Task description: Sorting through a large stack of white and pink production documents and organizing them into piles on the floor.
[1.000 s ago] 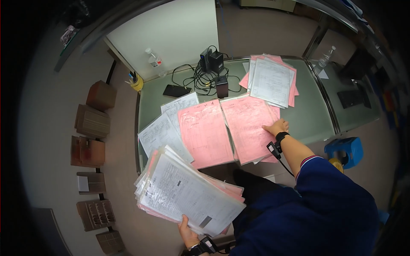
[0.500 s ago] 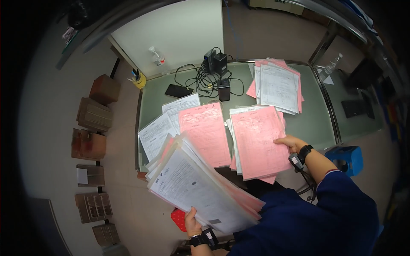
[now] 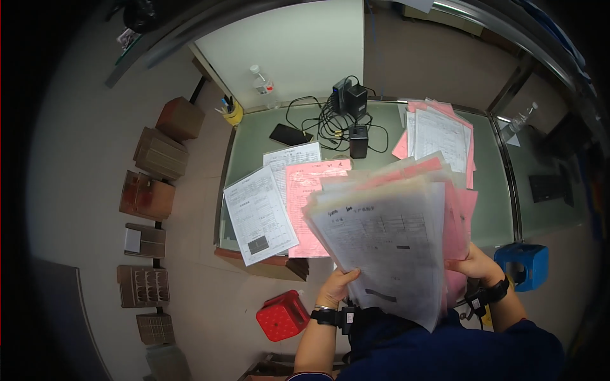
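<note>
Papers (image 3: 387,247) sit bundled over the tabletop's (image 3: 492,171) near edge, fingers of our left hand (image 3: 335,289) and right hand (image 3: 478,263) clamped on them; left-edge white sheets (image 3: 259,209) and a far-right-corner pile (image 3: 440,136) seem ungathered.

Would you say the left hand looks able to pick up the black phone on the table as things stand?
Probably not right away: the left hand grips the stack of sleeved papers. The black phone looks uncovered beyond the loose white sheets, so a freed hand could likely take it.
</note>
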Action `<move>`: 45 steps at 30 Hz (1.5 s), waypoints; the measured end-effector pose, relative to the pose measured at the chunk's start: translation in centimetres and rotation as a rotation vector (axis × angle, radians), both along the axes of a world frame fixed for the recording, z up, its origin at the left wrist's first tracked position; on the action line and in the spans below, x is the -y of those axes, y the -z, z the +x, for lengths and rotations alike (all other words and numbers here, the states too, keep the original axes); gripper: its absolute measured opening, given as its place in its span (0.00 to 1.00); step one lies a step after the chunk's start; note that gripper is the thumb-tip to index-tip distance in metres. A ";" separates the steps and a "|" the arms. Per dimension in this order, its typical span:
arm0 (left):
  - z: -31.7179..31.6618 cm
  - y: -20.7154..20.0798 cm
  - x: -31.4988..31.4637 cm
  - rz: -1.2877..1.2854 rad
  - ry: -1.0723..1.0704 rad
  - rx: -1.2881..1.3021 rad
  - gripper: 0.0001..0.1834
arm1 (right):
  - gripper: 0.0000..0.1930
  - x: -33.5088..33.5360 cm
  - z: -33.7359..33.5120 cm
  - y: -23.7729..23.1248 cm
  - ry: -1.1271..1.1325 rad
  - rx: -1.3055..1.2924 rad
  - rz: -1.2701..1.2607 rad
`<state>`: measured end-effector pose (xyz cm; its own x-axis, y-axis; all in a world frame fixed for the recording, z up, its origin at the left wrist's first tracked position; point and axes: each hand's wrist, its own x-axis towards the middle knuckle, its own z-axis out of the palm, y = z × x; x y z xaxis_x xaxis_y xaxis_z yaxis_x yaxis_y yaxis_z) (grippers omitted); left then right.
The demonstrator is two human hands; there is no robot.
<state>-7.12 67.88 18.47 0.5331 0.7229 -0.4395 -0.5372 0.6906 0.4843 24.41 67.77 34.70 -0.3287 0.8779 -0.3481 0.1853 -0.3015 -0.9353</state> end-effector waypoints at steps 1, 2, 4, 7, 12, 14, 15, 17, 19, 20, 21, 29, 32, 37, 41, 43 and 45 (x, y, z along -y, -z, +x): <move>0.0 -0.1 0.1 0.002 -0.017 0.047 0.24 | 0.20 -0.3 -0.4 -0.9 -0.017 0.035 -0.016; 0.1 -0.3 0.2 0.006 -0.021 0.046 0.24 | 0.20 -0.6 -0.5 -1.2 -0.022 0.035 -0.012; 0.2 -0.4 0.6 0.013 -0.092 0.125 0.25 | 0.21 -1.4 -0.8 -1.7 -0.148 -0.065 0.009; -0.3 -0.7 1.2 0.056 -0.139 0.060 0.25 | 0.22 -3.6 -1.5 0.6 -0.265 -0.189 0.070; -1.7 -5.4 2.2 0.170 -0.298 -0.215 0.29 | 0.24 -7.6 -3.8 0.0 -0.341 0.120 0.172; -1.6 -5.5 2.4 0.147 -0.364 -0.316 0.29 | 0.24 -8.1 -4.1 1.8 -0.370 0.222 0.142; -1.4 -5.4 2.6 0.155 -0.350 -0.316 0.29 | 0.24 -7.8 -4.8 2.2 -0.283 0.149 0.279; -0.9 -5.0 3.0 0.078 -0.504 -0.348 0.28 | 0.25 -7.9 -5.0 3.2 -0.288 0.046 0.284; -1.1 -5.0 3.3 0.101 -0.530 -0.380 0.28 | 0.25 -8.2 -4.5 3.6 -0.294 -0.088 0.216; -1.0 -5.3 3.4 0.119 -0.585 -0.410 0.28 | 0.25 -8.5 -4.3 3.3 -0.330 -0.223 0.148; -1.0 -5.8 3.5 0.135 -0.601 -0.428 0.28 | 0.25 -8.8 -3.8 2.9 -0.327 -0.228 0.150; -0.3 -9.4 2.2 0.243 -0.573 -0.506 0.37 | 0.32 -11.5 0.3 3.8 -0.429 -0.670 -0.254; -1.0 -10.8 3.5 0.212 -0.660 -0.564 0.37 | 0.37 -16.1 7.3 6.7 -0.147 -0.370 -0.034; -3.1 -12.7 8.0 0.313 -0.630 -0.984 0.30 | 0.56 -22.6 23.3 15.6 0.912 0.347 -0.194; -1.8 -15.0 11.7 0.032 -0.900 -1.082 0.25 | 0.64 -27.0 21.5 17.2 0.819 0.938 -0.406; 1.1 -18.3 11.2 -0.023 -1.067 -0.999 0.27 | 0.61 -27.9 19.3 17.6 0.840 0.997 -0.426; 1.5 -18.3 12.7 -0.064 -1.234 -0.901 0.30 | 0.57 -29.2 19.1 18.2 0.854 1.024 -0.484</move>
<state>-5.58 55.21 36.77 -0.8214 0.4693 -0.3242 -0.3265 0.0792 0.9419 43.54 96.96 16.52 0.8111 0.4024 -0.4246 0.3082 -0.9109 -0.2745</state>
